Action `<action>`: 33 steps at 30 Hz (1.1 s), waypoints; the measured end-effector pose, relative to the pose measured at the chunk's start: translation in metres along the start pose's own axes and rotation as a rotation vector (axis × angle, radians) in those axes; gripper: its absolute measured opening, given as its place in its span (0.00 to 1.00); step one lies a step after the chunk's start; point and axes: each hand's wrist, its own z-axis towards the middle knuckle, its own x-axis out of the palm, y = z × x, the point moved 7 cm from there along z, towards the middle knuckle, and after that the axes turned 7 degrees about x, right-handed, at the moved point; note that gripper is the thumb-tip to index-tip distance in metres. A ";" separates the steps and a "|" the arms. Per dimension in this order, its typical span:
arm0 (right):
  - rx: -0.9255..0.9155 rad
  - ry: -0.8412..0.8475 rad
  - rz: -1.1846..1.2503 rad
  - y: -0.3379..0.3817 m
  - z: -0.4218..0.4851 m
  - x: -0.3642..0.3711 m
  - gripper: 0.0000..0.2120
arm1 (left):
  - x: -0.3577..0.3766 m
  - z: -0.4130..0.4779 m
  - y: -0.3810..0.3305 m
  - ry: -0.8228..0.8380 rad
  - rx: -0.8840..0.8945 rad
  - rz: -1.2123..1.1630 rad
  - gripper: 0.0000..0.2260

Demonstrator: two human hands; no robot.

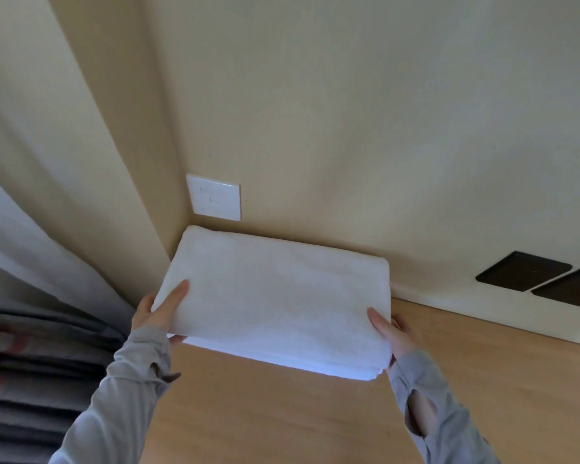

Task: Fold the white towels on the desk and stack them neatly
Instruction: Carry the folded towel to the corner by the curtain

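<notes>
head view: thick, neatly folded white towel [275, 296]

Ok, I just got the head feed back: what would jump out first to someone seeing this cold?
First, the folded white towel mid-frame, held by its near corners in the left hand and right hand over the wooden desk by the wall corner. Next, the white wall socket just above it, and the dark wall plates at far right.
</notes>
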 end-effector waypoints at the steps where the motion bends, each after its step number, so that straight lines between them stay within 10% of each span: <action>1: 0.009 0.010 0.029 -0.006 0.002 -0.002 0.23 | 0.001 -0.001 0.003 0.005 0.005 0.006 0.25; 8: 0.161 0.071 -0.007 -0.011 0.020 0.004 0.31 | 0.007 -0.006 -0.002 0.018 0.029 0.084 0.25; 22: -0.189 -0.172 -0.156 0.019 0.020 0.008 0.16 | 0.006 -0.005 -0.011 -0.098 0.184 0.329 0.32; 33: -0.220 -0.231 -0.092 -0.016 -0.024 -0.014 0.24 | 0.027 -0.066 0.035 -0.159 -0.050 -0.394 0.45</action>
